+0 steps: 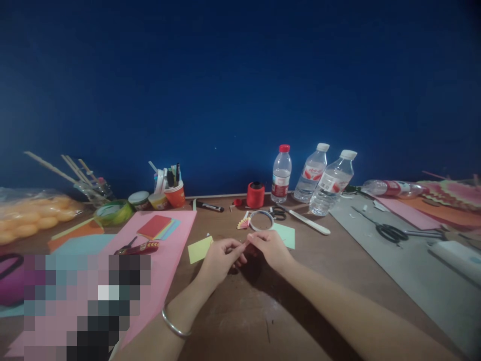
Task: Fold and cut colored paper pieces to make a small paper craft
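My left hand (226, 253), with a silver bangle (175, 323) on its wrist, and my right hand (271, 248) meet fingertip to fingertip above the brown table. Both are pinched closed. Whatever sits between the fingertips is too small or too hidden to name. A yellow paper piece (198, 250) lies just left of my left hand, partly behind it. Beyond my right hand is a pale green paper piece (286, 234). A small pleated paper fan (243, 222) and a ring-shaped roll (251, 219) lie just past the fingertips.
Behind stand a red thread spool (256, 195), a red-capped bottle (281, 175) and two white-capped bottles. Black-handled scissors (278, 213) and a white flat stick (310, 222) lie nearby. Pink paper (169, 235) spreads leftward; a grey sheet (376, 243) with more scissors (392, 232) lies rightward. A pixelated patch hides the lower left.
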`<state>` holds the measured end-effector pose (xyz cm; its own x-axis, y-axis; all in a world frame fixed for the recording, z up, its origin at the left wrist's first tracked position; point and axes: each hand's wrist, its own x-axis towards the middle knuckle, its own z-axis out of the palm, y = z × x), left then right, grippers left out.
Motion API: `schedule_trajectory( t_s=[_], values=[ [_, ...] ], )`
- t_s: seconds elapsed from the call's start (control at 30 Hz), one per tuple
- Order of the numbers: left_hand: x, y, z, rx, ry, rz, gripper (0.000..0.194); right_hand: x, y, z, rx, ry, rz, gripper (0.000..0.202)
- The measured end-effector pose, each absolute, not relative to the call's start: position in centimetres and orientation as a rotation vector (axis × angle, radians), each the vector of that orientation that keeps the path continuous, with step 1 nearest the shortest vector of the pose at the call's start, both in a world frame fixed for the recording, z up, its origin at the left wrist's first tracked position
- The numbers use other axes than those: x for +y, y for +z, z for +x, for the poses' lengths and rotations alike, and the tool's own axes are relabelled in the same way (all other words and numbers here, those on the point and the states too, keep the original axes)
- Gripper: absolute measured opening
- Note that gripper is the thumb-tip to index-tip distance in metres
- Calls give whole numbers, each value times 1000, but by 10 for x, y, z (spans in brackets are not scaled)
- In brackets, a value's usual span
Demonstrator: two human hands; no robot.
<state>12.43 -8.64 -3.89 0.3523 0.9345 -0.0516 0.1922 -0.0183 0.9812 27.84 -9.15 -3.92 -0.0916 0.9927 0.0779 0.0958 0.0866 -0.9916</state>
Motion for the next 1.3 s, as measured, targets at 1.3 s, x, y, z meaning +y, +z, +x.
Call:
schedule_trajectory(
  t_s=[1.3],
  values=[
    [-82, -42, 124, 1039, 1010, 1288, 19, -90, -37, 280, -1522, 1116, -1313, 18]
  ],
)
